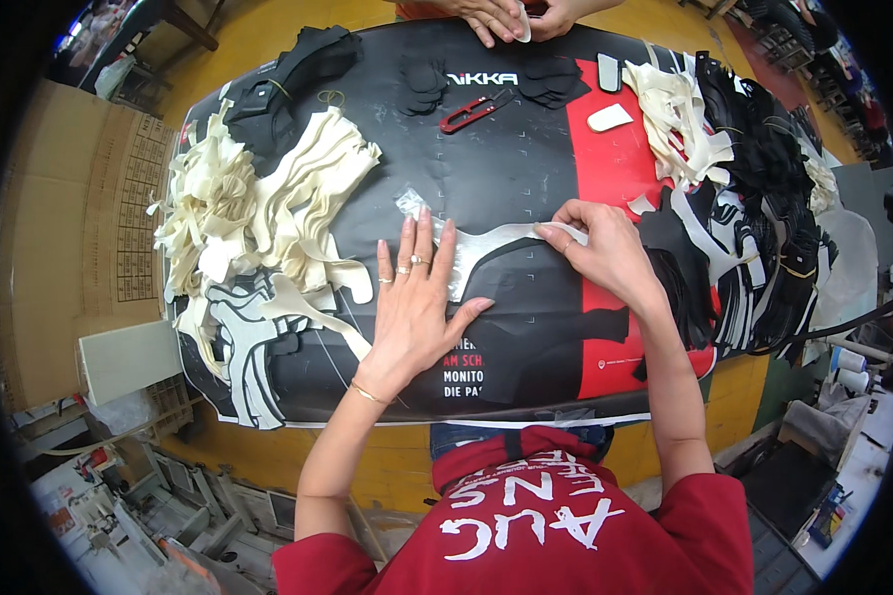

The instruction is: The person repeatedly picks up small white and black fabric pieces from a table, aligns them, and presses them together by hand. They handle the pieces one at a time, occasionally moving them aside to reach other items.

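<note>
A thin, curved white fabric piece (496,238) lies across the middle of the black table mat. My left hand (412,293) rests flat over its left end, fingers stretched out and thumb apart. At the other end, my right hand (610,253) pinches the narrow tip between thumb and fingers. A dark shape borders the lower curve of the white piece; whether it is a separate layer I cannot tell. A small crumpled clear plastic scrap (409,201) sits beside my left fingertips. One cream strip (318,312) reaches from the left pile to my left wrist.
Cream fabric piles (313,188) and white-and-black cut pieces (248,347) cover the left side. Red-handled thread snips (471,112) lie farther back, between small black stacks (424,86). More bundled pieces (749,129) crowd the right. Across the table, another person's hands (496,20) hold a small white piece.
</note>
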Tool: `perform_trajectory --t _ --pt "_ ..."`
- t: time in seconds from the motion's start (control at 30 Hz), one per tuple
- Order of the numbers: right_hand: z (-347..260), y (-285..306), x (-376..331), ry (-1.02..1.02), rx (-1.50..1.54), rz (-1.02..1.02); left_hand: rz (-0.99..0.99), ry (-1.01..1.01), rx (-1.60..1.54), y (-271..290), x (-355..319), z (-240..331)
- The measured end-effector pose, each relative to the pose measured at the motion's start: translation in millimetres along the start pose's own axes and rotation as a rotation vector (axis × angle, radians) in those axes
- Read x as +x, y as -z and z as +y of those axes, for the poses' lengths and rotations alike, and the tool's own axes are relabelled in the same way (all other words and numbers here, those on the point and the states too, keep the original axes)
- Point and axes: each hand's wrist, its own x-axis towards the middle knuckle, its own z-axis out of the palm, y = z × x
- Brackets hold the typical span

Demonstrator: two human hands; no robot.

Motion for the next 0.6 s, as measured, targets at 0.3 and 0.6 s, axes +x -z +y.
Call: perform_trajectory --t 0.3,0.6 --pt "-10.1 2.1 1.5 0.035 -0.013 -0.001 -0.095 -0.060 -0.062 -12.3 -7.3 19.9" --pt "-33.9 7.6 10.6 -0.028 0.402 -0.140 -0.103 -0.071 -0.004 -11.7 -6.0 22.1"
